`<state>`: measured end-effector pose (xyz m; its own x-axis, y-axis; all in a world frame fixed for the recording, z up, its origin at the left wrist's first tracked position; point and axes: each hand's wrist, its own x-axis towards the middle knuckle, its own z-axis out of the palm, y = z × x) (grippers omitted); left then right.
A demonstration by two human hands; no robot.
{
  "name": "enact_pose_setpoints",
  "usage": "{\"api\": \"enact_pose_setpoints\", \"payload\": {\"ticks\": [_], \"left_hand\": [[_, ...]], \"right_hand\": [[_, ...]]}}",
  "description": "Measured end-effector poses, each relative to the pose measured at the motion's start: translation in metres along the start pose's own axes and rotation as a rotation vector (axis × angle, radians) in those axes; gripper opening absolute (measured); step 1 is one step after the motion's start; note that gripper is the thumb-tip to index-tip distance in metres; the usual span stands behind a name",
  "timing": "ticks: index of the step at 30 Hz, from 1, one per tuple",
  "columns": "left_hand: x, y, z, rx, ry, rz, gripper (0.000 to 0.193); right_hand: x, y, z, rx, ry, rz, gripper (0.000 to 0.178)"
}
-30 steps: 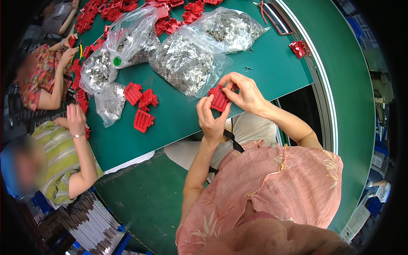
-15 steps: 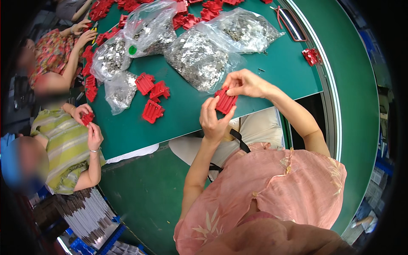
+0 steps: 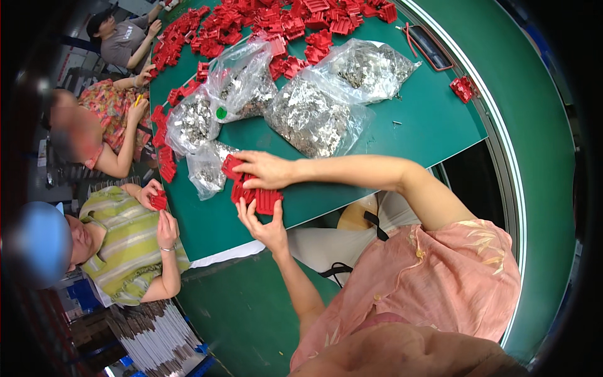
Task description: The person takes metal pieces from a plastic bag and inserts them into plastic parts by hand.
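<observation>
Above the table's near-left edge, my left hand has its fingers and thumb around a ribbed red plastic part. Just above it my right hand reaches left across the table, its fingers and thumb bent over another red plastic part; the palm hides some of it. A further red plastic piece lies between the two hands, partly covered by fingers. Beside these pieces is a small clear bag of metal bits.
Larger clear bags of metal pieces sit mid-table, backed by a heap of red parts. A dark red-rimmed case and a single red part lie at right. Along the left side, co-workers handle parts; one wears a striped shirt.
Both hands have moved left to the small group of red parts. My right hand has left the held part and now grips among that group. The view has shifted, showing more of the far heap.
</observation>
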<state>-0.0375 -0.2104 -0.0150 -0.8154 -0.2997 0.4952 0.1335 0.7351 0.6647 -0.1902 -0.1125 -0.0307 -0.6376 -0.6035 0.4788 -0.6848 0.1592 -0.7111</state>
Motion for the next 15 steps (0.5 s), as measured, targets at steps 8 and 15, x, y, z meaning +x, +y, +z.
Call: {"api": "enact_pose_setpoints", "payload": {"ticks": [8, 15], "left_hand": [[0.019, -0.053, -0.04, 0.124, 0.124, -0.131, 0.046], [0.019, -0.053, -0.045, 0.138, 0.187, -0.129, 0.052]], "right_hand": [[0.023, -0.031, 0.02, 0.054, -0.162, 0.094, 0.063], [0.057, 0.033, -0.167, -0.426, 0.69, -0.158, 0.021]]}}
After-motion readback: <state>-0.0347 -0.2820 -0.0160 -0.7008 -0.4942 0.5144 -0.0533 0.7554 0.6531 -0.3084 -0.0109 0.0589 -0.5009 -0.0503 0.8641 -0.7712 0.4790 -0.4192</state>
